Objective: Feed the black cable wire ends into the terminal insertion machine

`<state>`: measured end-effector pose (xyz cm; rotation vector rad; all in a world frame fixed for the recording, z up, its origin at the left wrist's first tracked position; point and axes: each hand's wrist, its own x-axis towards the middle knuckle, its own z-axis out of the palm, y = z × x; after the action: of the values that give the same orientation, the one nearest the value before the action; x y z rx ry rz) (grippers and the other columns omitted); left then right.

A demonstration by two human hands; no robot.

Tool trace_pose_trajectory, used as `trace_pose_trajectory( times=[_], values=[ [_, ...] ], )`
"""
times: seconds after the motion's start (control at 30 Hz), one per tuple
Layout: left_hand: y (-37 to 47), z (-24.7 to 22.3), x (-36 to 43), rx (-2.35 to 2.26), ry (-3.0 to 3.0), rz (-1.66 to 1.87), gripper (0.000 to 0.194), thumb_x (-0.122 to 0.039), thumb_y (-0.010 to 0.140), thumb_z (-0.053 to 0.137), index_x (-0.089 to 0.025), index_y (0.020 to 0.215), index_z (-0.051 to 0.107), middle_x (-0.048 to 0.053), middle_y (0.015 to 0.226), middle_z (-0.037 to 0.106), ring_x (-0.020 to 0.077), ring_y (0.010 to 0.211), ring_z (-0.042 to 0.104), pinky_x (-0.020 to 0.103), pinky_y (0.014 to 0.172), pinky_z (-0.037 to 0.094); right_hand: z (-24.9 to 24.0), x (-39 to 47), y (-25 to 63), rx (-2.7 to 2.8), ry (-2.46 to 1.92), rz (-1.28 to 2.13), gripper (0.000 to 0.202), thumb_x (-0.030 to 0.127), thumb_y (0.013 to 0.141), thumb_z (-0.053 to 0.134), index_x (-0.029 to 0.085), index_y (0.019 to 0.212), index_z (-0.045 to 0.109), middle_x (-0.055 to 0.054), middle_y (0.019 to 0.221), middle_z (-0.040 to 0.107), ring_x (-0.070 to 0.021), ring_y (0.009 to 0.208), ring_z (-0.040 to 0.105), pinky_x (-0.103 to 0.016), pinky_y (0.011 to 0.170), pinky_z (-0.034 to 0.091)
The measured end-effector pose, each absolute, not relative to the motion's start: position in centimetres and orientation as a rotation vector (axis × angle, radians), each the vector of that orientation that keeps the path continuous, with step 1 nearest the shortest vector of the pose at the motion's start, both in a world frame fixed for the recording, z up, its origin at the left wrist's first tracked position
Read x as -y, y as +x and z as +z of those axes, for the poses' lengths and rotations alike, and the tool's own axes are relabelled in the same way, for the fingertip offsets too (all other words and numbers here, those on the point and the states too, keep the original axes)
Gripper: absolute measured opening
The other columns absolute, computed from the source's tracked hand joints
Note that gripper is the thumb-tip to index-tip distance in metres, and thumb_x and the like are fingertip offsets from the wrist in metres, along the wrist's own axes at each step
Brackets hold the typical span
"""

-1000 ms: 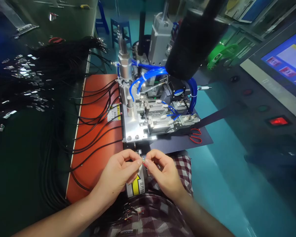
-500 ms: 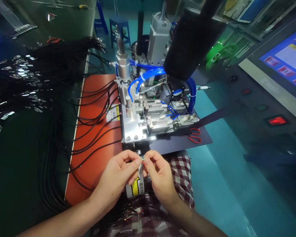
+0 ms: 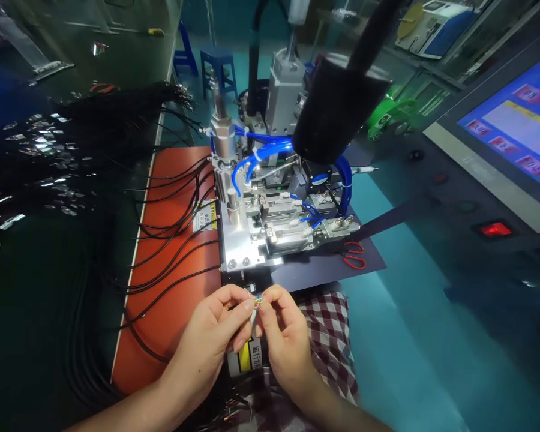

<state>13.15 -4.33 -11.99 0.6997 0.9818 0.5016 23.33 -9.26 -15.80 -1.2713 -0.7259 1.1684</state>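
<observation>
Thin coloured wires (image 3: 258, 302) run between the fingertips of my two hands, just in front of the metal machine (image 3: 288, 231). My left hand (image 3: 216, 327) pinches them between thumb and forefinger from the left. From the right, my right hand (image 3: 284, 330) pinches the same small wires with thumb and forefinger. The fingertips of the two hands nearly touch. Below them is a label (image 3: 245, 358) with a yellow patch. How the individual wires lie is too small to tell.
Black cables (image 3: 180, 282) cross the orange mat (image 3: 162, 324) at the left, beside a large cable pile (image 3: 112, 114). Red-handled scissors (image 3: 354, 257) lie right of the machine. A black cylinder (image 3: 337, 111) hangs above it; a screen panel (image 3: 499, 180) stands at the right.
The whole view has shifted, so the machine and hands appear slightly lower. Both hands still pinch the wires, whose strands look slightly rearranged between the fingertips.
</observation>
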Motion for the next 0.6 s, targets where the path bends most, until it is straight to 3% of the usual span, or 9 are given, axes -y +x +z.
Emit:
trace_pose_trajectory(
  times=[0.17, 0.6],
  values=[
    [13.12, -12.07, 4.52, -0.999, 0.692, 0.509, 0.019, -0.033, 0.083, 0.06, -0.016, 0.078, 0.053, -0.008, 0.041, 0.041, 0.0051, 0.044, 0.033, 0.017, 0.05, 0.03, -15.83, 9.3, 23.53, 0.688, -1.294, 1.186, 0.018, 0.033, 0.087, 0.052, 0.021, 0.076, 0.047, 0.005, 0.06, 0.043, -0.01, 0.051, 0.043, -0.022, 0.05, 0.039],
    [12.93, -12.64, 4.65, -1.036, 0.731, 0.501, 0.024, -0.038, 0.08, 0.062, -0.018, 0.078, 0.05, -0.009, 0.042, 0.039, 0.0049, 0.041, 0.028, 0.016, 0.043, 0.025, -15.28, 8.96, 24.26, 0.69, -1.349, 1.174, 0.012, 0.027, 0.08, 0.06, 0.018, 0.073, 0.056, 0.003, 0.061, 0.051, -0.0121, 0.055, 0.046, -0.024, 0.053, 0.039]
  ],
)
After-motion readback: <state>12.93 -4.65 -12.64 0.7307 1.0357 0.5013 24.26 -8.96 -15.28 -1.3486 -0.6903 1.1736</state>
